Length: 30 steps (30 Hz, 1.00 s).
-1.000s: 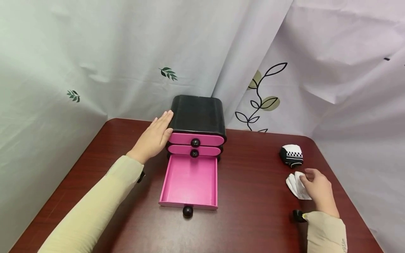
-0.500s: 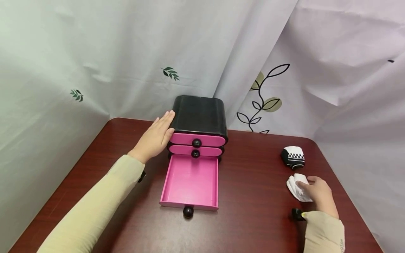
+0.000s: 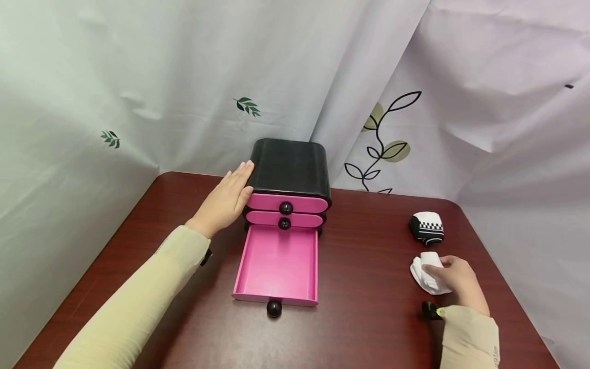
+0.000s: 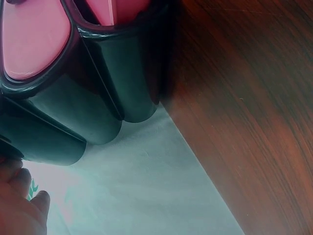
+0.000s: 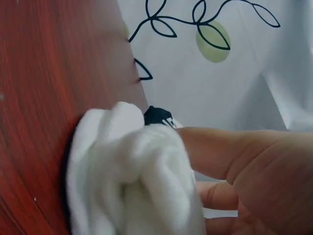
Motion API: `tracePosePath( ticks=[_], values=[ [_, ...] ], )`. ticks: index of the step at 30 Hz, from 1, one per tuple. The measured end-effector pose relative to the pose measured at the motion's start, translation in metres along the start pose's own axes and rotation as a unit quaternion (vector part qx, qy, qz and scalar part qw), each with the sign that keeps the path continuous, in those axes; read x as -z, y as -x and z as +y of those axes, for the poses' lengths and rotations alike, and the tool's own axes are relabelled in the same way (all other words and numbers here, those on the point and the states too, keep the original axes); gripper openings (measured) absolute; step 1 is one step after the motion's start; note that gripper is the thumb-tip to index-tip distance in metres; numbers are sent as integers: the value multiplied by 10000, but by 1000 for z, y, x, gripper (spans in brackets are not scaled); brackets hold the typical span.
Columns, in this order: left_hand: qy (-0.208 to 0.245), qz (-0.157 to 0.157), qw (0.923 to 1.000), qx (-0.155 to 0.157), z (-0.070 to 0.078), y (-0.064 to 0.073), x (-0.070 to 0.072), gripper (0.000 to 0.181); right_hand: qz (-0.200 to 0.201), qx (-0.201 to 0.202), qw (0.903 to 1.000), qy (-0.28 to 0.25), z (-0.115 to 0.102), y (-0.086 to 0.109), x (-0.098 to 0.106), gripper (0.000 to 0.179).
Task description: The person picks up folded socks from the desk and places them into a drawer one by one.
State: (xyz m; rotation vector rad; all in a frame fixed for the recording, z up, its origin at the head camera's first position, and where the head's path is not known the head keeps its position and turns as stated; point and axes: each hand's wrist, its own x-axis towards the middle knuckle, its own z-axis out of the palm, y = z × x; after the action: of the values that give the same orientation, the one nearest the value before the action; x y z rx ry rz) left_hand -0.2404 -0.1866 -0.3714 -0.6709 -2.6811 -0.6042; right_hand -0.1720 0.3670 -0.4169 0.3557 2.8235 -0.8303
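Note:
A small black cabinet [image 3: 290,166] with pink drawers stands at the back middle of the table. Its bottom drawer [image 3: 279,264] is pulled out, with nothing lying in it. My left hand [image 3: 221,202] rests with straight fingers against the cabinet's upper left edge; a few of its fingertips [image 4: 19,183] show in the left wrist view. At the right, my right hand [image 3: 461,281] pinches a folded white sock [image 5: 132,176] between thumb and fingers. The sock is at or just above the table; which, I cannot tell. Part of the fingers is hidden behind it.
A folded black-and-white checkered sock [image 3: 427,228] lies beyond the white one. Black round knobs [image 3: 274,308] stick out from the drawer fronts. Brown wooden table [image 3: 369,307] spreads around the cabinet, with pale curtains [image 3: 184,77] behind and at both sides.
My right hand's fingers have closed further onto the white sock, and both have shifted slightly left. The left hand and the cabinet have stayed in place.

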Motion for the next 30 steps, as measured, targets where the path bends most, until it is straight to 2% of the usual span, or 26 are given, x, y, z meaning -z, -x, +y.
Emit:
tracePosePath(
  ticks=[6,18,26,30],
  values=[
    [-35,5,10000,-6,0,1,0,62,-7,322,9994,-159,-8,2,-4,52],
    [-64,122,9999,-97,-1,0,-1,61,176,1041,9932,-497,-40,6,-17,50],
    [-57,182,9997,-140,-3,0,-2,60,138,996,9883,-1143,-64,6,-32,55],
    [-36,188,9997,-167,-3,0,-2,60,100,905,9791,-1816,-77,7,-39,53]
  ],
)
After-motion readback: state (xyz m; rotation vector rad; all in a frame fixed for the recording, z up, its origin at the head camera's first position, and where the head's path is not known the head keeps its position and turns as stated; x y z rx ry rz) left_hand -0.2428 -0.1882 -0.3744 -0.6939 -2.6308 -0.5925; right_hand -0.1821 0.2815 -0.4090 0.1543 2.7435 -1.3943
